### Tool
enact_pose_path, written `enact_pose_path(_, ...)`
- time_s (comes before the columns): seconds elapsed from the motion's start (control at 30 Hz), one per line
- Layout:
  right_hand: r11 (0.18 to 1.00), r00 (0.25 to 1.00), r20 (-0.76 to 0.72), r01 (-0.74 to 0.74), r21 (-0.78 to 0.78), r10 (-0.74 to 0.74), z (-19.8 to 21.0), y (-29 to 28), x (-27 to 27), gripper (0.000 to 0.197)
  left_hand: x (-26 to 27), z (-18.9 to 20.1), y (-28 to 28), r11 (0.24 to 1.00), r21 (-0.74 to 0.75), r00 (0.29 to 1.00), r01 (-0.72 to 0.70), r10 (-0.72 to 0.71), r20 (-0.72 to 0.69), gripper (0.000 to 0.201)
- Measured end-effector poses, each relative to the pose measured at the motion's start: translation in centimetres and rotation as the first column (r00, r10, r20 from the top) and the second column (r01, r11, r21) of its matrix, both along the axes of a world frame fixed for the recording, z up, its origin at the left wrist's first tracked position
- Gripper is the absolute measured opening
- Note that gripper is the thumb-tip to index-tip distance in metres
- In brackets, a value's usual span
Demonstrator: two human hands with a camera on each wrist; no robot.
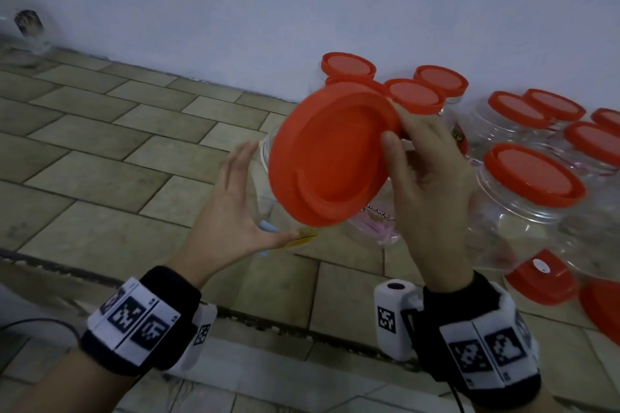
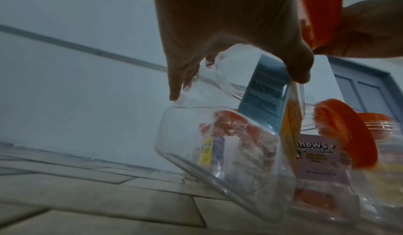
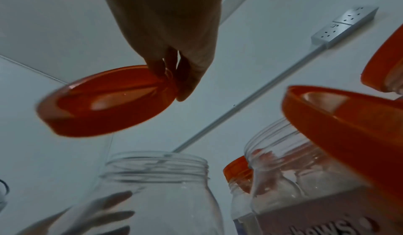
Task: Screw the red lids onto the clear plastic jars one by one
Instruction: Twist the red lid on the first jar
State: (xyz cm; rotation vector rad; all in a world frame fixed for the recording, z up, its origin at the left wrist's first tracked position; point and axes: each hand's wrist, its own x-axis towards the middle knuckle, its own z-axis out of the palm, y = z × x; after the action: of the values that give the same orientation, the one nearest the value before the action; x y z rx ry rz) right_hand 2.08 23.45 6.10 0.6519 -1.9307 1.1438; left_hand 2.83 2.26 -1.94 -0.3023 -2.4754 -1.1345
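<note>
We find the right hand pinching a red lid at its rim, held tilted, underside toward us, above the open clear jar. The left hand wraps the jar's side, thumb on its label, and the jar appears tipped on the tiled floor. We judge cross-threading the chief risk, since lid and mouth are not parallel. The edge pinch may slip. Capped jars crowd just beside the right grip and could be knocked.
</note>
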Motion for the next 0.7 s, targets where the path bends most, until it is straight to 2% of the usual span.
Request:
enact_pose_path(0.1,1.0,0.988,0.155,-0.012,-0.011,0.014,-1.5,0.4,-1.5,0.024,0.8,0.2,-0.2,0.999,-0.034,1.0,-0.017,0.016,-0.009,0.13)
enact_pose_path(0.23,0.999,0.93,0.368,-0.007,0.034,-0.006,-4.2,1.1,-3.0,0.023,1.4,0.2,-0.2,0.994,-0.093,0.999,-0.049,0.05,0.006,0.132)
enact_pose_path(0.47,0.997,0.92,0.393,-0.016,0.071,-0.013,-4.9,0.9,-2.9,0.022,2.0,0.4,0.0,0.968,-0.252,0.998,-0.015,0.0,-0.059,0.129)
enact_pose_path(0.7,0.996,0.916,0.4,-0.015,0.093,-0.023,-5.4,1.2,-3.6,0.021,2.5,0.6,0.7,0.945,-0.326,0.998,-0.008,-0.015,-0.066,0.121)
